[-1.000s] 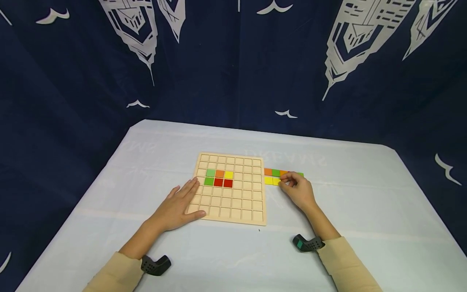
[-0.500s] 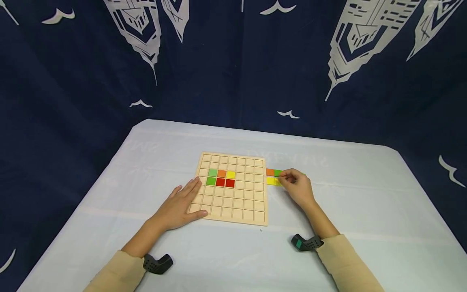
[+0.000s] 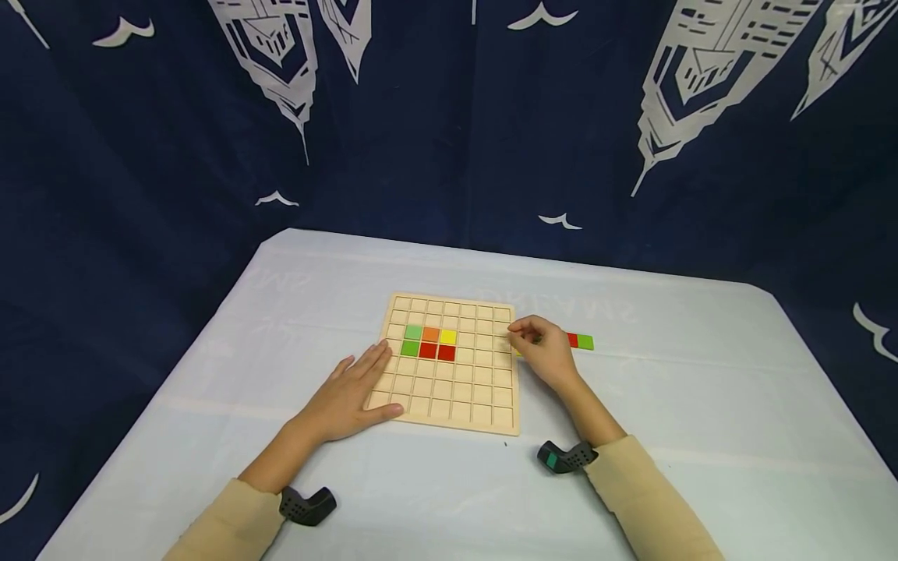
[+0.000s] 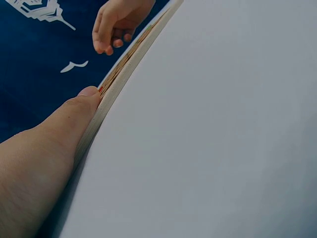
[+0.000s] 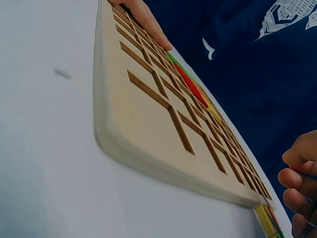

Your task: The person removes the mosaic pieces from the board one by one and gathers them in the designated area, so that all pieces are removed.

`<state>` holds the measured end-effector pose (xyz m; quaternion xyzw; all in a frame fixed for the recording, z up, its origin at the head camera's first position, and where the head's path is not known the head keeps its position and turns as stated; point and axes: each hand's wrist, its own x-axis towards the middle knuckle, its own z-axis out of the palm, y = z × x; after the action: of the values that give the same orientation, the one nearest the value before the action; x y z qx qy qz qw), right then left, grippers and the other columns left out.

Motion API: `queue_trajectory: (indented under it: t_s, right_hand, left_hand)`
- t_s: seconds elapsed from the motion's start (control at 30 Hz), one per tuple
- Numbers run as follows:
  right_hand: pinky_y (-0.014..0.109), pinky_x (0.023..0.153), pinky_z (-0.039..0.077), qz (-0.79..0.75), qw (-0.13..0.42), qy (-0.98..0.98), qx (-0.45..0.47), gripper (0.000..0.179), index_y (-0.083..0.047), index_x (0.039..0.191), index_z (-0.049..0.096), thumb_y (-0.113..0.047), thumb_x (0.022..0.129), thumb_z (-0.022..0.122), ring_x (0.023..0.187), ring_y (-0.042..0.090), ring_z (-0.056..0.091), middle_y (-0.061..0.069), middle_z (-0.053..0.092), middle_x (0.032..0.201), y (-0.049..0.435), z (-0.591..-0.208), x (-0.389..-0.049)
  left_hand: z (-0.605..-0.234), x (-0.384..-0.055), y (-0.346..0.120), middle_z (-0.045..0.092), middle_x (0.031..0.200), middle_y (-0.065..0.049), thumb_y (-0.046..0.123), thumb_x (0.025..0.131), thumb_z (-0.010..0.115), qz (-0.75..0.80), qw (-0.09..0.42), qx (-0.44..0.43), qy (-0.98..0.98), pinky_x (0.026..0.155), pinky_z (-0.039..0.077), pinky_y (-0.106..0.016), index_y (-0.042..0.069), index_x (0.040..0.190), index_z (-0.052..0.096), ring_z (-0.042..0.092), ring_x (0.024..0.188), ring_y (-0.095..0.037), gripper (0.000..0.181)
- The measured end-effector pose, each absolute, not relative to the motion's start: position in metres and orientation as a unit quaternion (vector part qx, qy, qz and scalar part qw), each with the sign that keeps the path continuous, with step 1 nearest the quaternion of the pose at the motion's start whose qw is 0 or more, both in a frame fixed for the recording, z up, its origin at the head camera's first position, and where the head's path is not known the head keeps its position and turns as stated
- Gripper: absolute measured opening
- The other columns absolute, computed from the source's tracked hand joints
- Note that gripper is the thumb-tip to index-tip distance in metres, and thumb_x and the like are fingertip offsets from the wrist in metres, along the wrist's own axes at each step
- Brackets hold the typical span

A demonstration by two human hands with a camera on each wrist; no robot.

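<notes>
A square wooden grid board (image 3: pixel 463 389) lies on the table. Two short rows of coloured square tiles fill some of its cells: light green (image 3: pixel 413 333), orange (image 3: pixel 431 334) and yellow (image 3: pixel 448 336) above, green (image 3: pixel 410 348) and two reds (image 3: pixel 437 352) below. My left hand (image 3: pixel 344 397) rests flat across the board's left edge, thumb at the near corner. Over the right edge is my right hand (image 3: pixel 543 351), thumb and index finger pinching a small tile; a thin red sliver of it shows in the right wrist view, the rest hidden by the fingers.
Loose tiles lie right of the board, partly covered by my right hand; a green tile (image 3: pixel 585 342) shows at the row's far end, and a yellow tile (image 5: pixel 267 220) beside the board's corner. A dark patterned curtain (image 3: pixel 449 117) hangs behind the white table (image 3: pixel 435 499).
My right hand has moved left from the loose tiles to the board's right edge, its fingers pinched. My left hand stays on the board. The head view has shifted slightly.
</notes>
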<state>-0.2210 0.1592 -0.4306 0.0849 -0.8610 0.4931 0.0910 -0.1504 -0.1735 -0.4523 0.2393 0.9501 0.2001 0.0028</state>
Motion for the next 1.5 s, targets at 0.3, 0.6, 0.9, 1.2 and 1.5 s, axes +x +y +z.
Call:
queue_trajectory:
  t_s: [0.3, 0.6, 0.9, 1.2, 1.5]
  right_hand:
    - [0.021, 0.058, 0.042, 0.51, 0.074, -0.851, 0.105, 0.008, 0.0, 0.093, 0.07, -0.006, 0.087, 0.069, 0.069, 0.017, 0.053, 0.007, 0.064, 0.08, 0.139, -0.431, -0.225]
    - [0.024, 0.063, 0.043, 0.51, 0.062, -0.847, 0.135, 0.008, -0.002, 0.094, 0.07, -0.008, 0.089, 0.068, 0.072, 0.018, 0.054, 0.006, 0.064, 0.082, 0.122, -0.431, -0.228]
    - [0.024, 0.062, 0.044, 0.518, 0.047, -0.841, 0.147, 0.009, -0.001, 0.095, 0.07, -0.007, 0.09, 0.066, 0.073, 0.018, 0.055, 0.006, 0.065, 0.083, 0.106, -0.433, -0.232]
    - [0.026, 0.066, 0.045, 0.517, 0.03, -0.843, 0.146, 0.008, -0.002, 0.094, 0.069, -0.009, 0.09, 0.067, 0.074, 0.018, 0.055, 0.006, 0.065, 0.083, 0.097, -0.435, -0.234]
    - [0.03, 0.069, 0.045, 0.481, 0.02, -0.861, 0.162, 0.013, -0.003, 0.099, 0.069, -0.01, 0.088, 0.067, 0.076, 0.018, 0.054, 0.005, 0.063, 0.088, 0.094, -0.444, -0.237]
  left_hand:
    - [-0.454, -0.151, -0.174, 0.014, 0.162, -0.008, 0.064, 0.089, 0.055, 0.201, 0.001, 0.243, 0.949, 0.115, 0.015, -0.054, 0.003, 0.155, 0.021, 0.014, 0.148, -0.024, 0.095]
    - [-0.453, -0.151, -0.174, 0.014, 0.162, -0.007, 0.063, 0.089, 0.055, 0.202, 0.004, 0.243, 0.949, 0.115, 0.013, -0.053, 0.004, 0.155, 0.02, 0.013, 0.148, -0.022, 0.096]
    - [-0.454, -0.151, -0.175, 0.013, 0.162, -0.007, 0.064, 0.089, 0.054, 0.198, 0.006, 0.243, 0.95, 0.115, 0.014, -0.053, 0.004, 0.155, 0.02, 0.013, 0.148, -0.023, 0.095]
    - [-0.453, -0.151, -0.174, 0.014, 0.162, -0.007, 0.063, 0.089, 0.055, 0.204, 0.007, 0.244, 0.948, 0.115, 0.014, -0.053, 0.004, 0.155, 0.02, 0.013, 0.148, -0.023, 0.095]
    - [-0.454, -0.152, -0.175, 0.015, 0.162, -0.007, 0.065, 0.089, 0.053, 0.2, 0.005, 0.244, 0.949, 0.115, 0.015, -0.054, 0.004, 0.155, 0.021, 0.014, 0.148, -0.024, 0.096]
